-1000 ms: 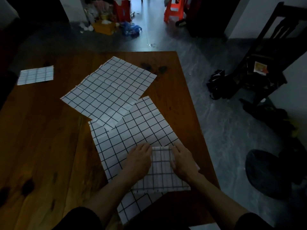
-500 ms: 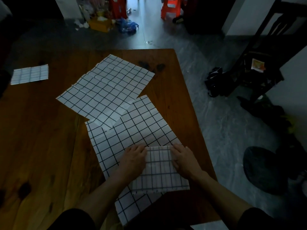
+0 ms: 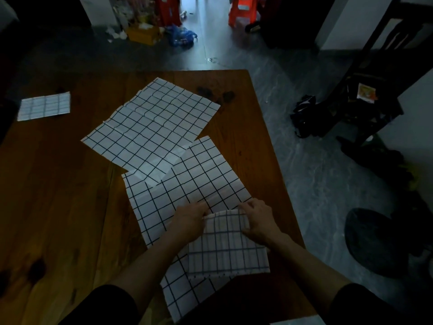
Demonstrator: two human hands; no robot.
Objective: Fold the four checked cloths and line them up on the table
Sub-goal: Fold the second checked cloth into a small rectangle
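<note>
Pinching folded cloth (image 3: 228, 246) far corners between them, left fingers (image 3: 199, 213), right fingers (image 3: 248, 207).

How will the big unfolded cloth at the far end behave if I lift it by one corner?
The far cloth will probably drape limp: it lies flat, with soft creases. It looks thin, so probably light. Its near corner overlaps the middle cloth, so it may drag that.

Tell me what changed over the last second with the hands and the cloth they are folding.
Both hands went from pressing flat on the folded cloth to pinching its far edge: the left hand and right hand now grip the two far corners and lift that edge slightly off the table. The two open cloths and the small folded cloth at far left stayed put.
</note>
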